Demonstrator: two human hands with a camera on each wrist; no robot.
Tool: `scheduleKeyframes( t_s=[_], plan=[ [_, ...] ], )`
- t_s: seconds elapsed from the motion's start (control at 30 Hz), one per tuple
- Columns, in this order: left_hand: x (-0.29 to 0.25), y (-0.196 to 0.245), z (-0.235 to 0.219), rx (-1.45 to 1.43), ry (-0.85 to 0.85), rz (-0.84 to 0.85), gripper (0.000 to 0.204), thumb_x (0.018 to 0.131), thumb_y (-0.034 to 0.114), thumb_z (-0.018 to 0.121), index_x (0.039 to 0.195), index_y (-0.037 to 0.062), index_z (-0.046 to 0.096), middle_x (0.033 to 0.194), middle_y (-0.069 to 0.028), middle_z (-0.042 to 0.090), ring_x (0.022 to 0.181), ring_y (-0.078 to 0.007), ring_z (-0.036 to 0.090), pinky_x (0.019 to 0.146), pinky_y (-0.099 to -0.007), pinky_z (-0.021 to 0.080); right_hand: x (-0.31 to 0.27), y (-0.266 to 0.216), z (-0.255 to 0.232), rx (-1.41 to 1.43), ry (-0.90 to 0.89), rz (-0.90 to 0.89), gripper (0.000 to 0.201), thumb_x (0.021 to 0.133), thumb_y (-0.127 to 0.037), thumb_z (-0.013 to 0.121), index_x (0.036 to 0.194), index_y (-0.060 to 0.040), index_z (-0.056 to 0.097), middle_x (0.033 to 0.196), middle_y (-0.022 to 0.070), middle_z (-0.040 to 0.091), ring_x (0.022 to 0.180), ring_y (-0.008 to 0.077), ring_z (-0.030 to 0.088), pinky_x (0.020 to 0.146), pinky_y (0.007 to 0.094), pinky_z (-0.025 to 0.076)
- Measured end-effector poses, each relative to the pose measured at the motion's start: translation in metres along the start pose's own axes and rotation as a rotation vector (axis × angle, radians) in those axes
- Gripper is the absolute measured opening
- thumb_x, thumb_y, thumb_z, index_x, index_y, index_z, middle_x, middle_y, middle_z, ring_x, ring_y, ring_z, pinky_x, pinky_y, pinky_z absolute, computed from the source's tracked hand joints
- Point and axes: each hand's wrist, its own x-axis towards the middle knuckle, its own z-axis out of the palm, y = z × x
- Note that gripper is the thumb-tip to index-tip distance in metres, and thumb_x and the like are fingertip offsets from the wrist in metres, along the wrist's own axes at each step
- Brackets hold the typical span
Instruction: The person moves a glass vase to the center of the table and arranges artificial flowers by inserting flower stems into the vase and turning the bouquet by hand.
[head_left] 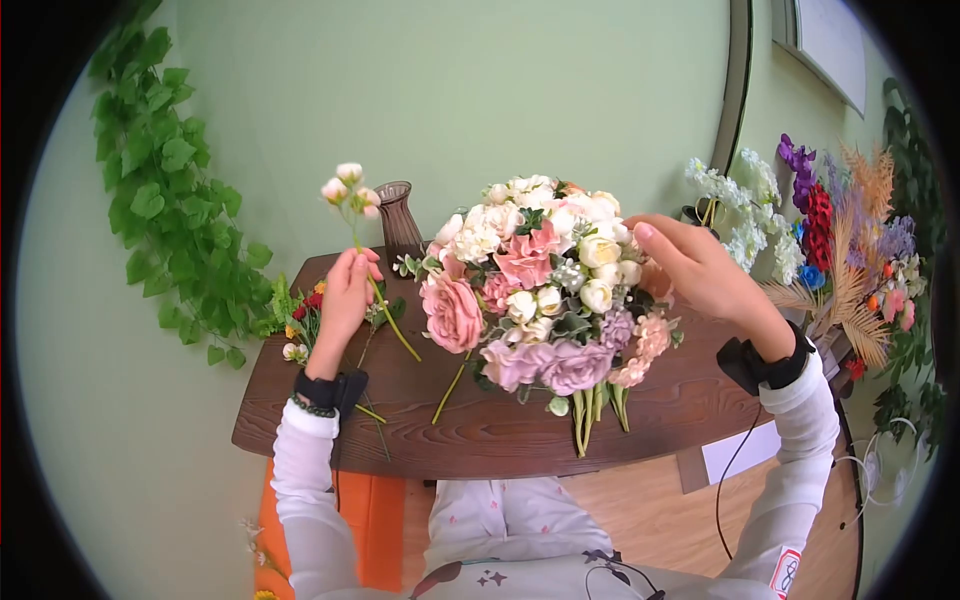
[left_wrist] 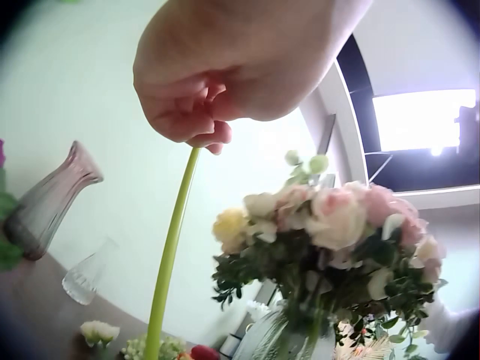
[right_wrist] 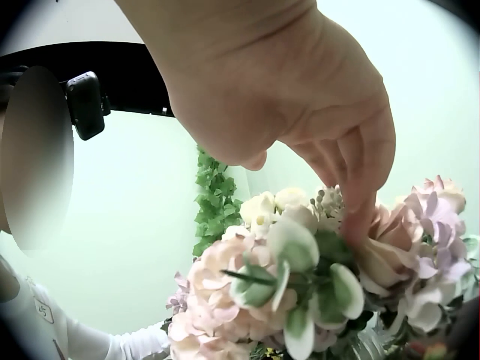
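Note:
A large bouquet of white, pink and lilac flowers [head_left: 560, 290] stands over the table, green stems showing below it. My left hand [head_left: 347, 300] pinches the green stem [head_left: 398, 330] of a small spray with pale buds [head_left: 349, 173], left of the bouquet. In the left wrist view the left hand [left_wrist: 225, 67] has its fingers curled round that stem [left_wrist: 174, 240]. At the bouquet's right side is my right hand [head_left: 705, 275]. The right wrist view shows the right hand [right_wrist: 300, 105] with fingers reaching down among the blossoms, touching a pinkish rose [right_wrist: 390, 251]; the fingertips are partly hidden.
A ribbed glass vase [head_left: 398, 222] stands at the back left of the dark wooden table [head_left: 420, 440]. Small red and yellow flowers and loose stems lie at the left. In the left wrist view there is a small clear vase [left_wrist: 84, 279]. Colourful flowers [head_left: 820, 215] stand at the right.

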Motion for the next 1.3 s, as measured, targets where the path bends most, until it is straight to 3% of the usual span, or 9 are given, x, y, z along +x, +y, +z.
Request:
scheduleKeyframes(
  t_s=[0.2,0.43,0.53,0.67,0.77,0.8,0.9,1.03,1.3],
  plan=[
    [-0.040,0.096,0.003,-0.071,-0.136,0.175,0.022,0.094,0.018,0.034,0.096,0.0013,0.048,0.067,0.0026,0.045,0.048,-0.0008,0.033,0.044,-0.0143,0.025,0.004,0.006,-0.007,-0.030,0.256,-0.310,0.035,0.088,-0.027,0.047,0.099,0.0036,0.058,0.078,0.0083,0.057,0.059,0.0102,0.048,0.055,0.0240,0.042],
    [-0.070,0.168,0.051,-0.017,-0.502,0.278,0.022,0.093,0.016,0.033,0.098,0.0009,0.049,0.066,0.0014,0.046,0.051,-0.0030,0.035,0.047,-0.0160,0.028,-0.005,-0.022,0.011,0.264,-0.043,-0.656,0.024,0.084,-0.017,0.055,0.099,0.0008,0.060,0.088,0.0026,0.057,0.070,0.0082,0.050,0.060,0.0226,0.042],
    [-0.064,0.180,0.075,0.065,-0.638,0.461,0.020,0.092,0.012,0.034,0.095,-0.0001,0.049,0.066,-0.0006,0.048,0.056,-0.0070,0.044,0.051,-0.0200,0.037,-0.014,-0.031,0.024,0.409,0.015,-0.654,0.022,0.081,-0.015,0.060,0.095,0.0011,0.059,0.081,0.0045,0.059,0.072,0.0078,0.053,0.060,0.0224,0.044],
    [-0.063,0.203,0.092,0.052,-0.788,0.335,0.019,0.090,0.012,0.036,0.095,-0.0009,0.049,0.072,-0.0027,0.053,0.061,-0.0089,0.047,0.056,-0.0223,0.040,-0.021,-0.030,0.021,0.587,0.058,-0.555,0.016,0.080,-0.011,0.060,0.088,0.0031,0.059,0.072,0.0045,0.059,0.063,0.0087,0.054,0.056,0.0231,0.044],
    [-0.058,0.206,0.107,0.064,-0.712,0.463,0.019,0.090,0.012,0.038,0.093,-0.0008,0.051,0.077,-0.0045,0.054,0.064,-0.0091,0.049,0.057,-0.0227,0.041,-0.022,-0.021,0.010,0.474,0.199,-0.673,0.013,0.081,-0.010,0.059,0.082,0.0023,0.058,0.066,0.0040,0.059,0.059,0.0102,0.055,0.055,0.0232,0.045],
    [-0.059,0.204,0.109,0.090,-0.670,0.417,0.017,0.088,0.010,0.040,0.094,-0.0003,0.052,0.084,-0.0071,0.055,0.069,-0.0125,0.052,0.060,-0.0248,0.042,-0.031,-0.026,0.004,0.334,0.362,-0.508,0.014,0.083,-0.012,0.055,0.078,0.0010,0.057,0.070,0.0044,0.059,0.057,0.0102,0.055,0.051,0.0229,0.043],
    [-0.047,0.197,0.114,0.330,-0.597,0.749,0.017,0.086,0.008,0.042,0.098,0.0001,0.051,0.088,-0.0094,0.055,0.076,-0.0179,0.053,0.067,-0.0282,0.042,-0.030,-0.012,-0.018,0.698,0.486,-0.658,0.019,0.089,-0.020,0.047,0.091,-0.0017,0.051,0.076,0.0076,0.060,0.051,0.0081,0.051,0.046,0.0188,0.039],
    [-0.039,0.180,0.121,0.595,-0.582,0.884,0.020,0.081,0.008,0.049,0.101,0.0012,0.051,0.095,-0.0121,0.053,0.087,-0.0267,0.049,0.078,-0.0351,0.039,-0.034,0.017,-0.059,0.765,0.655,-0.717,0.021,0.091,-0.021,0.045,0.094,-0.0017,0.052,0.077,0.0078,0.059,0.051,0.0074,0.049,0.048,0.0181,0.039],
    [-0.052,0.180,0.126,0.790,-0.562,0.812,0.035,0.077,0.017,0.059,0.106,0.0023,0.047,0.099,-0.0128,0.047,0.089,-0.0296,0.047,0.077,-0.0357,0.039,-0.033,0.030,-0.056,0.740,0.895,-0.798,0.023,0.092,-0.023,0.042,0.096,-0.0016,0.050,0.080,0.0090,0.059,0.053,0.0089,0.049,0.051,0.0198,0.040]
  ],
)
